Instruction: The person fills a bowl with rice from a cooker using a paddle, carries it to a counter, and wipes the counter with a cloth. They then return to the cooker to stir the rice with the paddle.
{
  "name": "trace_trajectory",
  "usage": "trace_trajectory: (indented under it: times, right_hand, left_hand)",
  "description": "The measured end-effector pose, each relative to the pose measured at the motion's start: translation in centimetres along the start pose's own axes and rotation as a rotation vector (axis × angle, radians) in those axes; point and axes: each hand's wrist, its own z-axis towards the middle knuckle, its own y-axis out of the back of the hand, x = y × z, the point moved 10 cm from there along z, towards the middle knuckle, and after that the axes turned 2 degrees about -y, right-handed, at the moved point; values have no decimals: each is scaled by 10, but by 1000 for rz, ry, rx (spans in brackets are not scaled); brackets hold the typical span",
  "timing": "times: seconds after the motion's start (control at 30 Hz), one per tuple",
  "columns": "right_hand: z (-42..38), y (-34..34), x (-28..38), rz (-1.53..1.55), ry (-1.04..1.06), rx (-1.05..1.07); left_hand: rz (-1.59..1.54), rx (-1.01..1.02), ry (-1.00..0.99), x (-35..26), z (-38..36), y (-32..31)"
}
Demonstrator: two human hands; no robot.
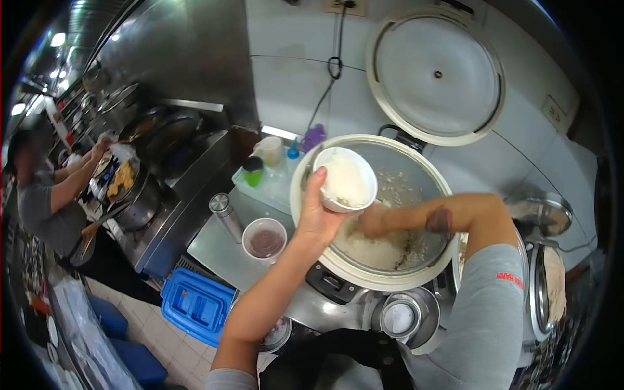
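My left hand (318, 211) holds a white bowl (368, 174) tilted above the cooker, thumb on its rim. White rice (344, 179) fills much of the bowl. Just below and to its right, my right hand (374, 221) reaches down into the large round rice cooker (302, 247). Its fingers look curled; the bowl partly covers them and what they grip is hidden. Cooked rice (374, 252) lies in the bottom of the cooker, with grains stuck to the inner wall. The cooker's lid (437, 71) stands raised behind, against the tiled wall.
Left of the cooker are a bowl with reddish liquid (265, 239), a metal flask (225, 218) and a plastic tray (260, 192) with bottles. Metal bowls (422, 318) stand in front. A blue lidded bin (197, 305) is on the floor. Another person (49, 208) works at the far-left stove.
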Motion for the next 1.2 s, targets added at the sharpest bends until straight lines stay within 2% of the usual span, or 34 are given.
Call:
trace_trajectory:
  times: [0.03,0.17,0.23,0.33,0.43,0.53,0.63,0.73,0.83,0.97,1.07,1.2]
  right_hand:
    - [-20,23,34,31,85,6]
    - [-49,55,59,311,187,-61]
    - [-73,80,52,375,135,-49]
    - [-93,92,39,532,224,-154]
    - [-114,84,20,852,236,-163]
    - [-136,62,-20,1264,46,-153]
    - [-188,96,-59,1211,-207,-397]
    - [-220,116,-91,1217,-275,-646]
    - [-254,155,-90,840,-481,-824]
    - [-250,166,-44,869,-382,-1047]
    - [-247,161,-1,689,-415,-1167]
    - [-249,160,29,549,-438,-1037]
  left_hand:
    - [11,11,-39,-3,2,1]
    - [29,36,-128,-11,4,2]
    - [50,61,-143,-12,4,0]
    - [65,36,-196,-11,9,9]
    - [9,85,-192,-16,4,7]
    - [88,164,-196,-22,-5,-4]
    - [185,154,-167,-27,-14,-9]
    - [261,77,-93,-23,-13,-8]
    - [353,63,4,-8,-4,-14]
    - [288,29,132,17,5,-27]
    - [272,-24,169,29,16,-20]
    - [267,-87,198,35,16,-11]
